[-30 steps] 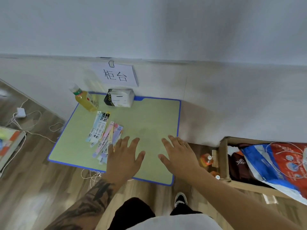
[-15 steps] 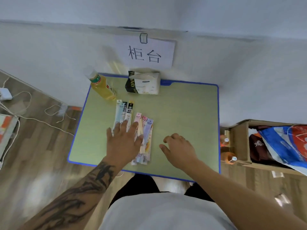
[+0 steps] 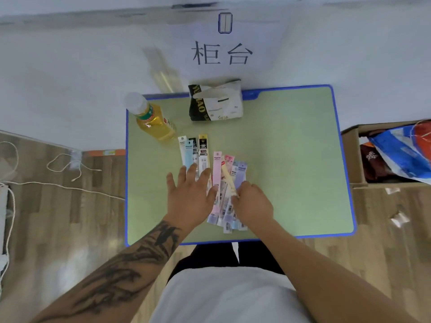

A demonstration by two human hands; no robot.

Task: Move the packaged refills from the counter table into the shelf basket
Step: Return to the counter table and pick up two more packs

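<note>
1. 2 hands are working over the green counter table, both near the middle of its front edge.
2. The left hand is lying flat with its fingers straight and spread, its fingertips pressing on the lower ends of 3 packaged refills that are lying side by side: 1 pale blue, 1 dark, 1 yellow-topped.
3. Those 3 packs are pointing toward the back edge, sitting left of the table's centre, just in front of a bottle of yellow drink that is standing near the back left corner.
4. The right hand is curling its fingers onto a fanned bunch of pastel refill packs, pink, yellow and lilac; it appears to be pinching them, though how many it is actually gripping I cannot tell.
5. That bunch is lying just right of the 3 packs, between the 2 hands, its lower ends reaching toward the front edge.
6. A black-and-white tissue pack is sitting at the back edge, touching the wall beneath a paper sign.
7. A cardboard box is standing on the floor just beside the table's right edge, holding a blue and red bag.
8. White cables are trailing across the wooden floor off the left edge.
</note>
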